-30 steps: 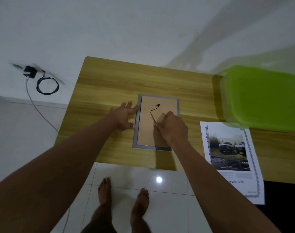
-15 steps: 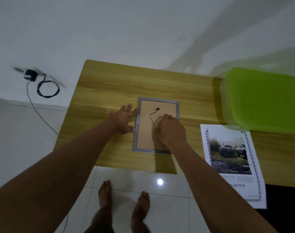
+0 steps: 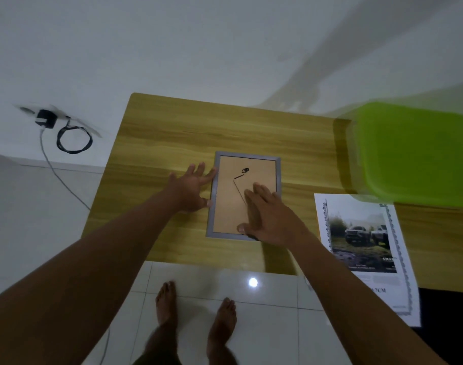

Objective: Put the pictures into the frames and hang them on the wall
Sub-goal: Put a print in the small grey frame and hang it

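On the wall at far left a black charger [image 3: 44,118] sits plugged in, with a looped black cable [image 3: 73,139] hanging under it. The wooden counter [image 3: 172,133] stands against that wall. The left hand [image 3: 192,189] lies flat on the counter just left of the frame [image 3: 227,209], its grip wide and holding nothing: the fingers are spread and straight, and the fingertips and thumb touch the frame's grey left edge. The frame lies face down in the middle of the counter, its brown backing board [image 3: 259,169] up, with a small dark hanger ring [image 3: 245,170] near the far end. The right hand [image 3: 271,217] rests palm down on the near right part of the backing board, grip wide too, fingers straight and together, thumb out toward the frame's near edge. Right of the frame and apart from it, the picture [image 3: 364,246], a print of two trucks with a patterned border, lies flat on the counter with its near end past the counter's edge. A box [image 3: 414,151] with a bright green lid stands at its far end; whether they touch I cannot tell. Two bare feet [image 3: 167,302] stand on the white tiled floor [image 3: 272,325] below
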`<state>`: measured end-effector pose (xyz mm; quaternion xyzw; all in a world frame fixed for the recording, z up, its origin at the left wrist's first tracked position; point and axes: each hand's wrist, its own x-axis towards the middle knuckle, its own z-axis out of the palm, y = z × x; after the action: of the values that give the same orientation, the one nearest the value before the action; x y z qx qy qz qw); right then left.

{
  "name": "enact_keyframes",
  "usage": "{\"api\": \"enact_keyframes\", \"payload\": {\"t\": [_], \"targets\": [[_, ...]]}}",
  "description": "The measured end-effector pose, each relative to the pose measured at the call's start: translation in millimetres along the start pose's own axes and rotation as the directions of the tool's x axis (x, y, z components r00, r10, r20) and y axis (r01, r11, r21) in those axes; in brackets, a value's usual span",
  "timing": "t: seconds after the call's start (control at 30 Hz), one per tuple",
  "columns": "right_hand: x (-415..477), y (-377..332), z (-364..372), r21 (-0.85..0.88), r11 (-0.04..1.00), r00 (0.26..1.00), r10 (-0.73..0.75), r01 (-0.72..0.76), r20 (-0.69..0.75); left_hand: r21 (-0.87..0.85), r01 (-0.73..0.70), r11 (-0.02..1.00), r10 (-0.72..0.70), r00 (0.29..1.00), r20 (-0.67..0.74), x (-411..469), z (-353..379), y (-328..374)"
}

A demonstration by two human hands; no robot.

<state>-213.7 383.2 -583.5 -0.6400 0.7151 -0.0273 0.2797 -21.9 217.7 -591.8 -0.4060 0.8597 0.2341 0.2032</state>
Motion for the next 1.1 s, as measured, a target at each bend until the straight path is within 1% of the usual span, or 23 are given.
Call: {"api": "enact_keyframes", "payload": {"t": [0.17, 0.3, 0.43, 0.6, 0.73, 0.83, 0.9, 0.97, 1.03, 1.1], "targets": [[-3, 1, -1, -0.022, 1.000, 0.999, -0.018, 0.019, 0.044, 0.027, 0.004, 1.000, -0.004, 1.000, 0.001, 0, 1, 1], [-3, 2, 0, -0.022, 1.000, 0.999, -0.009, 0.010, 0.053, 0.009, 0.000, 1.000, 0.000, 1.000, 0.002, 0, 0, 0], [0, -1, 4, 0.055, 0.998, 1.000, 0.027, -0.028, 0.012, 0.016, -0.004, 1.000, 0.004, 1.000, -0.006, 1, 2, -1], [3, -2, 2, 0.140, 0.988, 0.998, 0.063, -0.065, 0.023, 0.004, -0.003, 1.000, 0.003, 1.000, -0.001, 1, 1, -2], [-1, 0, 1, 0.174, 0.983, 0.998, 0.051, -0.055, 0.027, 0.010, -0.009, 1.000, 0.009, 1.000, 0.001, 1, 1, -1], [0, -4, -6, 0.200, 0.977, 0.997, 0.072, -0.075, 0.022, -0.002, -0.016, 1.000, 0.016, 1.000, -0.001, 1, 0, -2], [3, -7, -8, 0.172, 0.982, 0.996, 0.081, -0.075, -0.032, -0.005, -0.019, 1.000, 0.019, 1.000, -0.005, 1, -1, -2], [5, -10, -8, 0.087, 0.994, 0.990, 0.071, -0.060, -0.124, -0.001, -0.017, 1.000, 0.017, 1.000, -0.021, 0, 0, -1], [11, -16, -7, -0.005, 0.998, 0.970, 0.059, -0.061, -0.236, 0.014, -0.010, 1.000, 0.011, 0.999, -0.045, -1, 1, -3], [22, -25, -3, -0.034, 0.993, 0.941, 0.094, -0.111, -0.326, 0.017, -0.003, 1.000, 0.004, 0.998, -0.062, -1, 1, -5]]}}
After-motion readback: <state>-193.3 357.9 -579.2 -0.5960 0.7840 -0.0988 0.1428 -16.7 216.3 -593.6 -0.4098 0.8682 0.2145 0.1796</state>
